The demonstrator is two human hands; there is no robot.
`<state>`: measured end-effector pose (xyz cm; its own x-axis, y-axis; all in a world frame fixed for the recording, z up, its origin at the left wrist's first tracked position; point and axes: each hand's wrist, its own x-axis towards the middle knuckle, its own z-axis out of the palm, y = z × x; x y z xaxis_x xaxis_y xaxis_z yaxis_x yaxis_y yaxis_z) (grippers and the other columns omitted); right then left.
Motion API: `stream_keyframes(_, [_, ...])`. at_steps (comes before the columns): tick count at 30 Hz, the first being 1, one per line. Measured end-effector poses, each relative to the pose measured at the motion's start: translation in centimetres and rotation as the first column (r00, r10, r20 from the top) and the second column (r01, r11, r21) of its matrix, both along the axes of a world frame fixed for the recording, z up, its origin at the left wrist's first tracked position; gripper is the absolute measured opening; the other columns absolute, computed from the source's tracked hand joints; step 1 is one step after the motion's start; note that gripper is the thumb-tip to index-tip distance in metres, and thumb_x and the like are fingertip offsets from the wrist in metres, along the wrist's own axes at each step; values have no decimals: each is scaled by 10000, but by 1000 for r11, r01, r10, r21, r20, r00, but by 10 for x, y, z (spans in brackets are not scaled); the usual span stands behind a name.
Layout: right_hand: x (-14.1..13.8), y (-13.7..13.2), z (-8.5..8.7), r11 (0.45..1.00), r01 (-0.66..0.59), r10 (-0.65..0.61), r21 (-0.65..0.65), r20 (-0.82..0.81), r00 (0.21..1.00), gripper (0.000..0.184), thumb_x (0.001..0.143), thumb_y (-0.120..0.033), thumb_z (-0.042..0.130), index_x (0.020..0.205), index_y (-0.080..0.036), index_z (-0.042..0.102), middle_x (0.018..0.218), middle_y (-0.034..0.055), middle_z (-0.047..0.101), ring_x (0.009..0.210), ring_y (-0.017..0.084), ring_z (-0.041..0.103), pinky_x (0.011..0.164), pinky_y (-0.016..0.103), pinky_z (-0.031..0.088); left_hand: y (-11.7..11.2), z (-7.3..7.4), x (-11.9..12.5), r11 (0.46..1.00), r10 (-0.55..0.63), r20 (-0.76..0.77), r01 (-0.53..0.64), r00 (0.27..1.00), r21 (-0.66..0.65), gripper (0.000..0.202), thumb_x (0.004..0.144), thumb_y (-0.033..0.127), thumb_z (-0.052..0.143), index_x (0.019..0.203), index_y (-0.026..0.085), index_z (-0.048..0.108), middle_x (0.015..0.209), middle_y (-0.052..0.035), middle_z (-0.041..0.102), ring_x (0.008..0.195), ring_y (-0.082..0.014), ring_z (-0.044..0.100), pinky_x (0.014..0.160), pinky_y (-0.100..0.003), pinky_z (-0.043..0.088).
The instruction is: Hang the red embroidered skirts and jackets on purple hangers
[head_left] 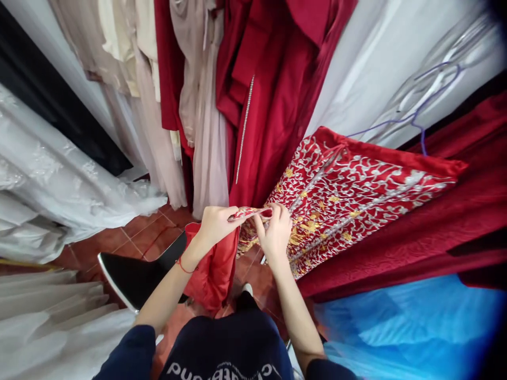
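Between my hands is the edge of a red embroidered garment (212,277), with its plain red lining hanging down in front of me. My left hand (217,226) is closed, pinching one end of the folded edge. A short way to the right, my right hand (276,229) pinches the other end between thumb and fingers, and the stretch between them is drawn roughly level. Right behind my right hand hangs a red skirt (336,195) with silver and gold embroidery, a red waistband and a tie. Whether the held edge belongs to that skirt's cloth, I cannot tell.
A purple hanger (420,119) carries the embroidered skirt. Plain red gowns (269,105), pale dresses (202,116) and white lace gowns (59,174) hang around. Blue tulle (396,322) spreads at lower right. A black, white-edged seat (134,277) stands on the tiled floor (114,235) to my left.
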<state>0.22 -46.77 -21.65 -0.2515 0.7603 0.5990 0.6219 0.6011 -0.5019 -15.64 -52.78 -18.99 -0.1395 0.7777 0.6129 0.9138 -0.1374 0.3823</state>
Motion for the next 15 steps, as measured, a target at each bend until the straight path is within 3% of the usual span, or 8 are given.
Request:
stream_keyframes(2, [13, 33, 14, 994, -113, 113, -9, 68, 991, 355, 1002, -454, 419, 959, -181, 642, 980, 121, 687, 921, 253, 636, 857, 360, 443, 16, 9, 2, 1000, 25, -7, -25, 1000, 3, 516, 899, 540, 586, 522, 192, 532, 455, 17, 499, 450, -108, 404, 520, -263, 256])
stream_keyframes(4, [22, 64, 32, 975, -220, 220, -26, 37, 975, 361, 1023, -411, 395, 888, -197, 653, 869, 66, 700, 771, 188, 635, 743, 283, 430, 34, 22, 3, 999, 40, 8, -40, 999, -17, 520, 883, 589, 590, 547, 193, 559, 481, 19, 523, 467, -109, 420, 528, -258, 270])
stream_keyframes(7, [23, 105, 59, 946, -323, 321, -34, -60, 945, 314, 1010, -399, 452, 905, -205, 675, 821, 23, 711, 694, 146, 624, 664, 235, 398, 64, 38, 8, 997, 26, 54, -22, 998, -70, 439, 784, 662, 671, 780, 223, 675, 577, 32, 608, 512, -123, 484, 553, -242, 319])
stream_keyframes(10, [15, 137, 81, 914, -401, 400, -58, -36, 916, 285, 985, -389, 510, 868, -197, 684, 701, -12, 666, 619, 125, 576, 634, 225, 366, 97, 45, 19, 988, 116, 27, -113, 993, -102, 560, 671, 690, 748, 987, 232, 687, 665, 3, 670, 576, -175, 570, 586, -254, 360])
stream_keyframes(15, [16, 179, 115, 837, -546, 547, -38, 78, 834, 461, 1022, -502, 400, 855, -168, 670, 679, -10, 630, 605, 109, 538, 635, 230, 363, 146, 52, 24, 945, 305, -34, -307, 952, -117, 390, 783, 591, 697, 833, 205, 711, 647, -60, 670, 652, -240, 636, 598, -274, 360])
